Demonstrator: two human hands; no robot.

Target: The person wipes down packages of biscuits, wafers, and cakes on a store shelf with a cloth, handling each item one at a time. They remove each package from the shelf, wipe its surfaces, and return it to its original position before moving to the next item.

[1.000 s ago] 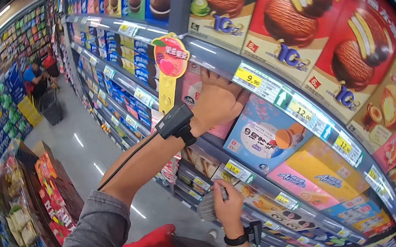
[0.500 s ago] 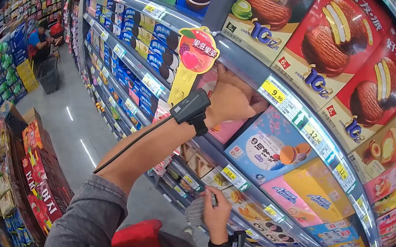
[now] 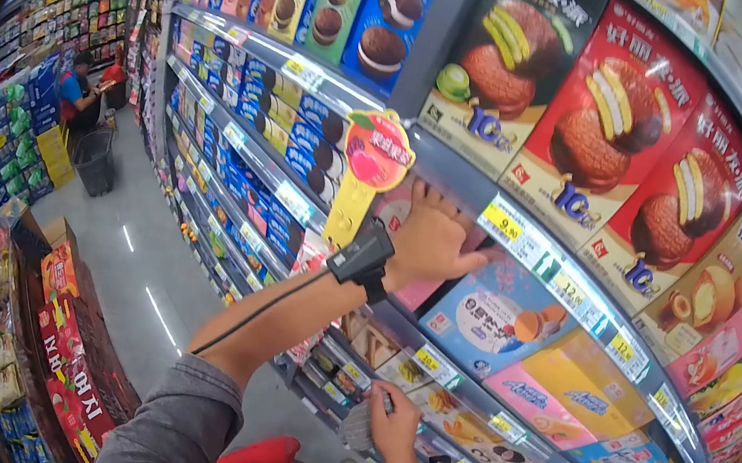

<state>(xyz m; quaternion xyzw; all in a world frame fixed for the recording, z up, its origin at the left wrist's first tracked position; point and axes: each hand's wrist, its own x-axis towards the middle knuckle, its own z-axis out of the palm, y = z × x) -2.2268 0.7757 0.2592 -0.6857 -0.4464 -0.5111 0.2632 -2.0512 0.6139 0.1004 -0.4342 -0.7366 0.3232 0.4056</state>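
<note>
My left hand reaches onto the shelf under the yellow 9.90 price tag. Its fingers lie spread against a pink box, thumb pointing right, and it grips nothing that I can see. Just right of it lies a blue box with a round white label. A fruit-shaped shelf sign hangs to its upper left. Lower down, my right hand is closed around a grey striped cloth-like item. Both wrists wear black straps with small devices.
Red pie boxes line the shelf above. Yellow and pink boxes sit to the lower right. Across the aisle floor stand snack cartons. Farther back, a person crouches near a dark basket.
The view has tilted, so the shelves sit lower in it. My left hand has flattened and spread its fingers against the pink box. My right hand still holds the grey item.
</note>
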